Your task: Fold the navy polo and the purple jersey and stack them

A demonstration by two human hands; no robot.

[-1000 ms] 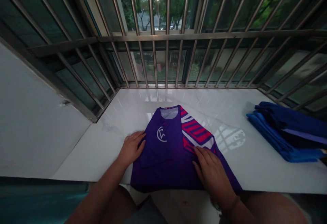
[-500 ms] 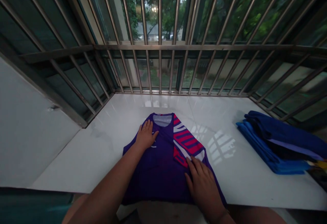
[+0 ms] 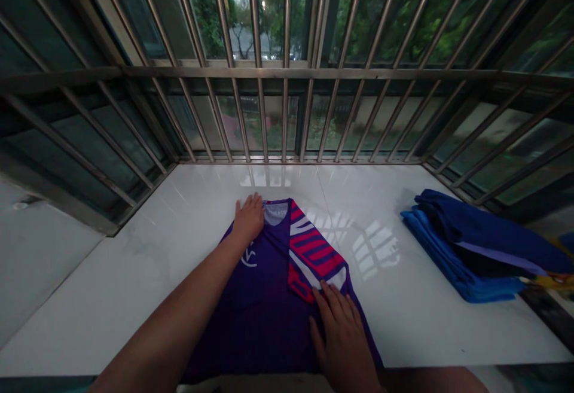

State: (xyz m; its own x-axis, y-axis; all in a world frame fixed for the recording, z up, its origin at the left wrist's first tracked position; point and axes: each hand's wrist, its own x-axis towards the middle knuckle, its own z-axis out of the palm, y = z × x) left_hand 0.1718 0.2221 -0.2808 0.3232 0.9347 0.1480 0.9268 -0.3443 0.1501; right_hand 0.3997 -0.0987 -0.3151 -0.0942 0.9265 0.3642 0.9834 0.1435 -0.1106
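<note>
A purple jersey (image 3: 269,297) lies spread on the white ledge, its grey-lined neckline at the far end. Its pink, white and purple patterned sleeve (image 3: 316,249) is folded in over the right side of the body. At the shoulder left of the collar, my left hand (image 3: 250,221) rests with fingers stretched out. Part of a pale logo (image 3: 249,255) shows beside that wrist. My right hand (image 3: 343,327) lies flat and open near the lower end of the folded sleeve, fingertips touching it. My left hand and forearm cover the jersey's left edge.
Folded blue garments (image 3: 466,249) are stacked on the right of the white ledge (image 3: 147,273). Metal window bars (image 3: 287,73) enclose its back and both sides. A dark-edged object with something yellow lies at the far right.
My left hand has moved up from the chest to the shoulder by the collar, uncovering more of the logo. My right hand stays by the sleeve. The view has shifted slightly.
</note>
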